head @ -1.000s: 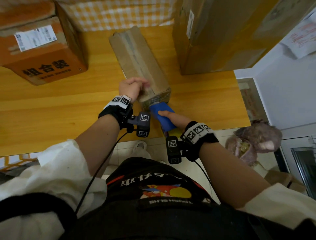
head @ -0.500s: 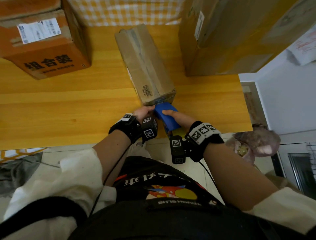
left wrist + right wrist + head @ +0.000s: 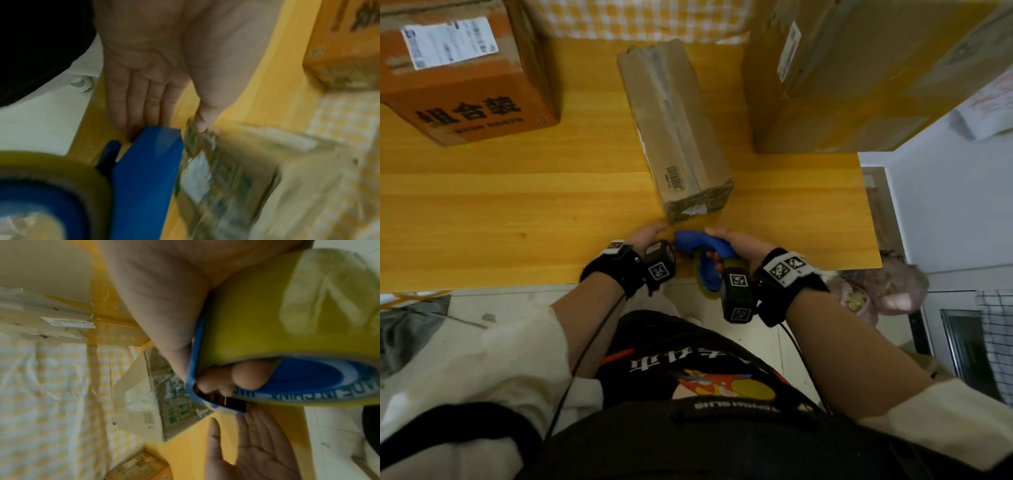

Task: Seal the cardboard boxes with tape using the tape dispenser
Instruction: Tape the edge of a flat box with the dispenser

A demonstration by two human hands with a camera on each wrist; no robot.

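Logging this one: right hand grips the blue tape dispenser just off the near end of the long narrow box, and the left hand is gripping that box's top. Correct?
Not quite. The left hand grips nothing: the left wrist view shows its fingers straight, by the tape dispenser, off the narrow box. The right hand does grip the dispenser at the box's near end.

Table (image 3: pixel 482 212): wood-grain top, smooth, slight sheen.
Long box (image 3: pixel 674 126): brown cardboard, matt, creased; glossy clear tape along seam.
Tape dispenser (image 3: pixel 705 244): blue plastic, smooth.
Tape roll (image 3: pixel 287 313): yellowish, glossy.
Cloth (image 3: pixel 640 17): checked fabric.
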